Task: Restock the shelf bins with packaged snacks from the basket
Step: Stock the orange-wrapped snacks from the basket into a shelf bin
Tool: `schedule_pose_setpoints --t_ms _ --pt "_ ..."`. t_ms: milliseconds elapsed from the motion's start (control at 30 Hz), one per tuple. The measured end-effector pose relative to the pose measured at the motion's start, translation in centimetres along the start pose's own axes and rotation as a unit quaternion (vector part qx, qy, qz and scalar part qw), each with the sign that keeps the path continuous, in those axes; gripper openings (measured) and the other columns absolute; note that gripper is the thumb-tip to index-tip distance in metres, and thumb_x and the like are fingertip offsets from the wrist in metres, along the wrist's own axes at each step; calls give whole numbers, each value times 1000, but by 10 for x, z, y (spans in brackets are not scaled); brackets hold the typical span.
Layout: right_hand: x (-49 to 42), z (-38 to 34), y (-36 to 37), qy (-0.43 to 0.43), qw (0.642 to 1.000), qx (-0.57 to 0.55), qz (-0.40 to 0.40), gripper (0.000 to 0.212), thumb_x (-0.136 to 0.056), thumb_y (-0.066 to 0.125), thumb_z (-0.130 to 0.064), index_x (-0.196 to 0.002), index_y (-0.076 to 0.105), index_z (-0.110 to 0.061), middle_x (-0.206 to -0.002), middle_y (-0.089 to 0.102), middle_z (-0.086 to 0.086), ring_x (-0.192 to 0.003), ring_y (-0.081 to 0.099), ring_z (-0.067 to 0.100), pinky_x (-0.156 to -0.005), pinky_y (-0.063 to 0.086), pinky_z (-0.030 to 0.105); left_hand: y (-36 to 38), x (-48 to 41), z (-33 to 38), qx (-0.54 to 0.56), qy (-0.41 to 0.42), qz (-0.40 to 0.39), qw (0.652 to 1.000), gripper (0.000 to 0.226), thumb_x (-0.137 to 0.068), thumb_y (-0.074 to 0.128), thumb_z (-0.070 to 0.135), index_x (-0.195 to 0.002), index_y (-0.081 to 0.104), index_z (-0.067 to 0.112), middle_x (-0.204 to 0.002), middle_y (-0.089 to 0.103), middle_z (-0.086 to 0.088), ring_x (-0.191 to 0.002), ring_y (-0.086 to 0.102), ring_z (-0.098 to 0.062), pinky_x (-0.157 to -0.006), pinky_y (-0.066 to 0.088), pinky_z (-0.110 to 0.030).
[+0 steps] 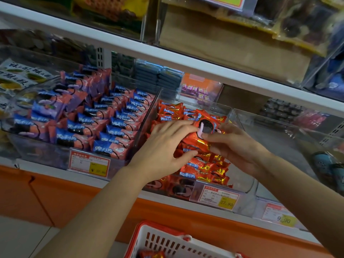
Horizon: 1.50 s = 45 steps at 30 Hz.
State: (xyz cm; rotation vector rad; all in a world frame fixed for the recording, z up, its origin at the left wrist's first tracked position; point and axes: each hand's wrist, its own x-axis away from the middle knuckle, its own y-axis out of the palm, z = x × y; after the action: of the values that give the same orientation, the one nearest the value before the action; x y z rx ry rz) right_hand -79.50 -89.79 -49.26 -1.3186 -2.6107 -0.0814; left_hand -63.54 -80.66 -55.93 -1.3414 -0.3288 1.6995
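Left hand (163,148) flat, fingers (178,125) spread on orange packs (202,164), right hand (236,146) fingers pinching top pack (206,125) in clear bin (250,185)

Shop aisle: price tags (219,197) on clear snack bins (240,116), shopping basket (167,241).

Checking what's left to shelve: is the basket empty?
Not empty: at least one orange pack lies in the basket; most of its inside is out of frame.
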Motion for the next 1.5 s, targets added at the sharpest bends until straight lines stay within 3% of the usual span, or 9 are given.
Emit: schedule_pose_setpoints --t_ms 167,300,500,633,833,900,1033,1100,1500 --pt "1 3 3 -77 988 128 34 62 -74 76 -5 -130 50 -7 -108 70 6 -101 67 19 -95 51 38 -5 3 6 18 -55 32 998 43 -95 48 43 -131 47 20 -128 56 4 -114 37 -7 -95 26 -28" --pt "-5 -7 -6 -171 942 254 138 48 -78 75 -10 -121 55 -13 -107 66 -3 -98 64 13 -80 57 31 5 0 0 -68 -36 21 997 39 -91 37 41 -104 64 16 -100 67 3 -94 57 -14 -86 40 -30" --pt "-38 -15 -36 -131 669 700 214 40 -89 60 -13 -127 49 -14 -111 64 13 -95 64 32 -79 54 44 9 0 1 -97 -56 -3 994 33 -86 46 35 -78 72 16 -73 66 6 -72 61 -14 -67 50 -30" --pt "-59 -8 -26 -70 589 793 136 37 -91 57 -17 -127 50 -11 -120 59 14 -109 59 31 -86 49 40 8 0 2 -98 -57 -6 993 29 -84 48 33 -78 71 16 -74 66 6 -72 60 -13 -67 48 -28" --pt "-85 5 -41 -87 688 714 96 43 -85 59 4 -124 52 -13 -127 57 15 -118 53 29 -99 44 37 9 -1 2 -96 -55 -7 994 28 -84 48 31 -78 70 16 -73 65 5 -70 59 -13 -65 46 -26" --pt "-86 5 -42 -102 672 728 86 42 -85 59 3 -123 52 -12 -125 58 15 -116 54 29 -98 45 39 8 -1 1 -92 -56 -6 994 27 -84 49 31 -77 70 16 -73 65 6 -70 59 -12 -64 45 -26" --pt "-84 6 -37 -134 536 829 86 36 -91 58 -12 -125 46 -16 -118 60 9 -108 59 27 -84 48 35 8 1 3 -84 -58 -11 995 27 -85 48 30 -78 70 15 -73 64 5 -71 58 -12 -65 48 -28" --pt "-84 5 -37 -164 511 841 74 34 -92 56 -13 -125 46 -15 -118 60 8 -107 59 26 -82 48 34 7 1 3 -84 -55 -15 995 28 -85 48 31 -81 71 15 -75 65 5 -73 58 -12 -68 49 -29" --pt "-96 8 -51 -164 562 810 30 24 -93 57 -19 -114 48 -13 -111 60 10 -100 58 26 -83 44 32 8 0 1 -87 -44 -13 995 33 -87 43 32 -81 71 15 -78 65 5 -76 58 -13 -71 51 -32"
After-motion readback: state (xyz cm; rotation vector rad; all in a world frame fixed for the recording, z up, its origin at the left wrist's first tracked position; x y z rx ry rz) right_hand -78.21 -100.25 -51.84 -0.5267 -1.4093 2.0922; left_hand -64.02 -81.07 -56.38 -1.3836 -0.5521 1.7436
